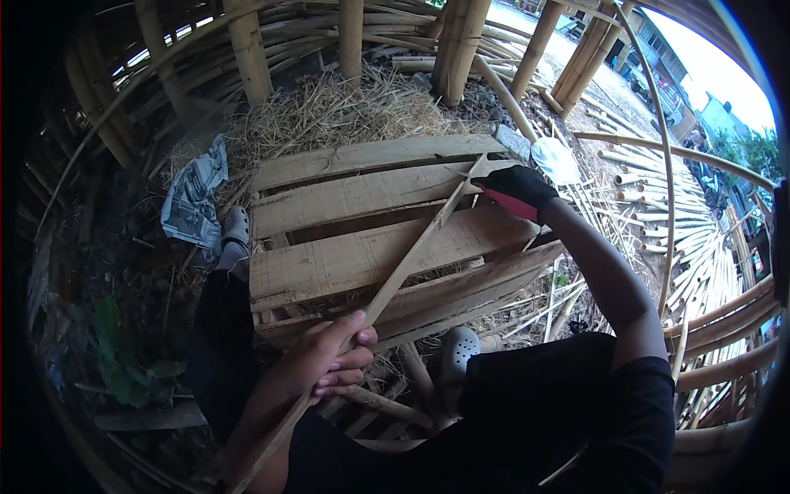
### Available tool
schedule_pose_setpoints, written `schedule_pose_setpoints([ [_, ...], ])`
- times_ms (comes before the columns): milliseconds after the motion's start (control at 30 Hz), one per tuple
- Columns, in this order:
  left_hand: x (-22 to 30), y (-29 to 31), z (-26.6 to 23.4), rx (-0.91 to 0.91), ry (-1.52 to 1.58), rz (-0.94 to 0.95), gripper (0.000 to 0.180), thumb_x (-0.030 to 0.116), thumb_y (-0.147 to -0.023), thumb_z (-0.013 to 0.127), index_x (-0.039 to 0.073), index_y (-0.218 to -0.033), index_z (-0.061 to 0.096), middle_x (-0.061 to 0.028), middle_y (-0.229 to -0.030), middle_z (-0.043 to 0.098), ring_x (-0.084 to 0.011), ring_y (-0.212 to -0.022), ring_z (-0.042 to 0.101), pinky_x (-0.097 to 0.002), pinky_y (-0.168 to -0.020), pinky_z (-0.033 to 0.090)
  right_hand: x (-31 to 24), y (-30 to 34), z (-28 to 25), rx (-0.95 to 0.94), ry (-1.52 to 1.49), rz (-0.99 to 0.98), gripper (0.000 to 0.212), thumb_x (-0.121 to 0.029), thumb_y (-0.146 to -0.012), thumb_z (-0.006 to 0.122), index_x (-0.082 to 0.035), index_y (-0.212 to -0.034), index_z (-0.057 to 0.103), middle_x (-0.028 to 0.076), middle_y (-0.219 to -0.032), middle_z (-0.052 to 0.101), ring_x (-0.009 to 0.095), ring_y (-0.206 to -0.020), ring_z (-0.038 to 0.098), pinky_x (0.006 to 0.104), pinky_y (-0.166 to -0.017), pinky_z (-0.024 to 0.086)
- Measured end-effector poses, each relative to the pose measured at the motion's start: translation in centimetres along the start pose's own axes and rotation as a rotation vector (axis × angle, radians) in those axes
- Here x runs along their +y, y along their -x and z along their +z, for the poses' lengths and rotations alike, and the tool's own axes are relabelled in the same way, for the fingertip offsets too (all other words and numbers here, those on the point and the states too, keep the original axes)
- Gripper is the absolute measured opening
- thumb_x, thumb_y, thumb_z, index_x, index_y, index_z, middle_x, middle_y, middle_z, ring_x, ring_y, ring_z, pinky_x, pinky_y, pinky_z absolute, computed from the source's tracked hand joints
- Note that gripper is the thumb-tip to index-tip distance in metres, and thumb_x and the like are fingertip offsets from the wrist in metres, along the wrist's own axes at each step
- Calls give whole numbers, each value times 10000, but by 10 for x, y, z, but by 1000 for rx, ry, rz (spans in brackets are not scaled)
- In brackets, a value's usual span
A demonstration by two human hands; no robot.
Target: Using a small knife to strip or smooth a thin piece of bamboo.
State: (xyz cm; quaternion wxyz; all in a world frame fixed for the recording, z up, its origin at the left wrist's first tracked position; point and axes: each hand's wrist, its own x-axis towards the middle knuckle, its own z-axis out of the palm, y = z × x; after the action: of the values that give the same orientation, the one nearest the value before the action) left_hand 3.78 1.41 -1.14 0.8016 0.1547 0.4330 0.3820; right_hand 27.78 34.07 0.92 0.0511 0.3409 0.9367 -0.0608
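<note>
A long, narrow bamboo strip (415, 251) slants across the view, from the lower left up to the far right of a wooden slatted crate (329, 267). Bare fingers of my left hand (333, 358) wrap round the strip just off the crate's near side. My right hand (518, 193), in a black and red glove, is closed beside the strip's far end, its fingertips against or very near it. What lies inside that glove is hidden. A thin pale sliver (457, 172) stands out to the left of the strip there.
Crumpled newspaper (195, 198) lies left of the crate. Dry straw and shavings (346, 115) cover the ground behind it, before bamboo posts (461, 49). Many cut bamboo poles (699, 247) are stacked at the right. My clog-style shoes (461, 350) flank the crate.
</note>
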Motion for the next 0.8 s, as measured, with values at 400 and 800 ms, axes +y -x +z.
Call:
schedule_pose_setpoints([
  [400, -2, -1, -5, -21, 88, -15, 345, 453, -1029, 425, 150, -867, 400, 99, -504, 270, -4, -329, 204, -166, -296, 188, -7, -13, 11, 79, 237, -86, 403, -481, -1002, 445, -207, -1073, 731, 91, -968, 716, 294, -896, 677, 392, -792, 529],
  [800, -4, -2, -10, -35, 60, -21, 350, 457, -1028, 430, 143, -875, 404, 95, -512, 280, -6, -336, 210, -163, -301, 193, 13, -16, 10, 100, -67, 61, 430, -478, -991, 497, -130, -1079, 733, 83, -906, 731, 194, -861, 713, 325, -801, 542],
])
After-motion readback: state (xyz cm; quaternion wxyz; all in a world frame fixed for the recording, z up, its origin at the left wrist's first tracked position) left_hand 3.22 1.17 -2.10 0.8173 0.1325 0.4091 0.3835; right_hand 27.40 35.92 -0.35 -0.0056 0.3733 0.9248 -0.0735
